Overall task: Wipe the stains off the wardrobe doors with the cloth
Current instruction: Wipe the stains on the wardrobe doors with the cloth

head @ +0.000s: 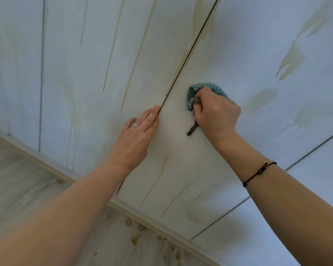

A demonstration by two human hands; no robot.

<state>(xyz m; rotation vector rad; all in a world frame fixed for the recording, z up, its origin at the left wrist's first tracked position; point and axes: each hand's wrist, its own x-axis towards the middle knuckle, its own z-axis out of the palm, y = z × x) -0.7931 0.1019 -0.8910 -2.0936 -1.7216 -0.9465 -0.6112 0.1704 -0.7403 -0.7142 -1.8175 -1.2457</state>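
Head view, tilted, close against the wardrobe.

Cloth (207, 88): teal, bunched into a wad, pressed on the right door (181, 162) just right of the gap (181, 60) between the two doors. Dark loop (191, 130) of the cloth dangling below the fist, toward the near side.

Right hand (217, 112): fingers (198, 108) curled tight round the wad, knuckles outward, thin dark bracelet (258, 173) up the forearm.

Left hand (135, 135): holding nothing, fingers straight and together, laid flat with the tips touching the gap. Probably steadying the door edge; cannot tell whether pushing or only resting. Ring (135, 125) on one finger.

Stains, relative to the cloth:
- Pale yellowish smear (261, 98) near, to the right of the fist, on the same door. Closest unwiped mark, by the look of it.
- Larger blotch with a tail (306, 116) further right.
- Streaked patch (290, 60) far and right.
- Thin drips (152, 189) near side, below both hands, long axis along the door height, roughly parallel to the gap.
- More long runs (112, 54) on the left door (65, 102), left of the gap.

Door patch directly round the cloth looks clean, so judged mid-task, much left.

Key relation: nearest smear to the right of the wad, on the cloth hand's own side, well away from the left hand. Likely a sideways sweep rightward for that; strokes along the runs for the drips.

Yellow drops (135, 239) also on the floor (17, 179) by the base.
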